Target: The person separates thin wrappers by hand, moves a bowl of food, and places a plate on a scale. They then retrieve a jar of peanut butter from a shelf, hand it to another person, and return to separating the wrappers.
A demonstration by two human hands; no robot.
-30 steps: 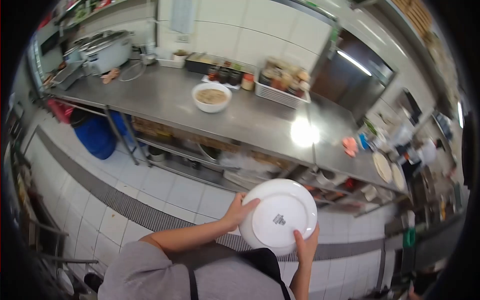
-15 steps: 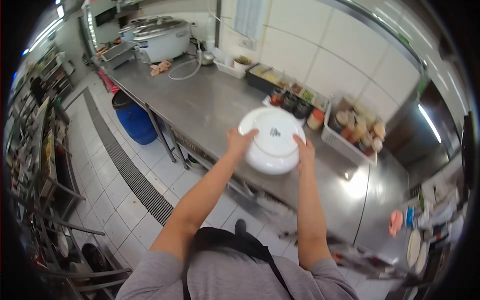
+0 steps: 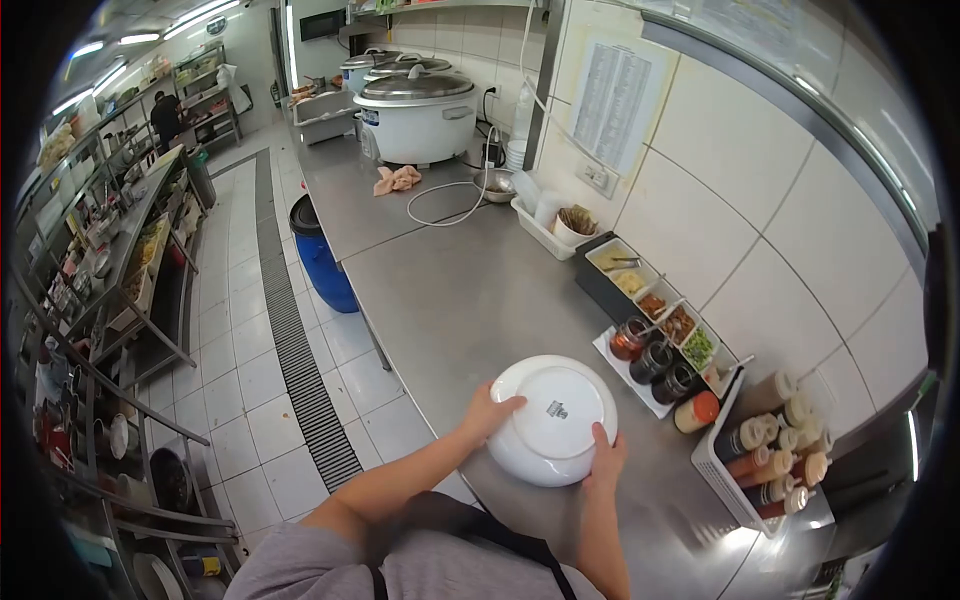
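Observation:
A round white dish (image 3: 555, 440) is held underside up over the steel counter, its foot ring and a small dark printed mark facing me. Whether a second dish sits beneath it cannot be seen. My left hand (image 3: 490, 412) grips its left edge, the thumb lying on the underside. On the lower right edge, my right hand (image 3: 606, 460) is closed in the same way, thumb on top and fingers hidden below. Just beyond the dish are several dark-and-red sauce jars (image 3: 654, 360) on a white tray, and a red-lidded jar (image 3: 696, 411).
A steel counter (image 3: 450, 290) runs along the tiled wall. On it stand a black topping holder (image 3: 605, 285), a basket of squeeze bottles (image 3: 715, 465), a white tub (image 3: 545, 235) and large rice cookers (image 3: 415, 120). A blue barrel (image 3: 325, 265) is on the floor. Another person (image 3: 166, 118) stands far back.
My view has swung left, bringing the rice cookers and aisle further into sight. The dish, still in both hands, appears lower in the view and is turned slightly.

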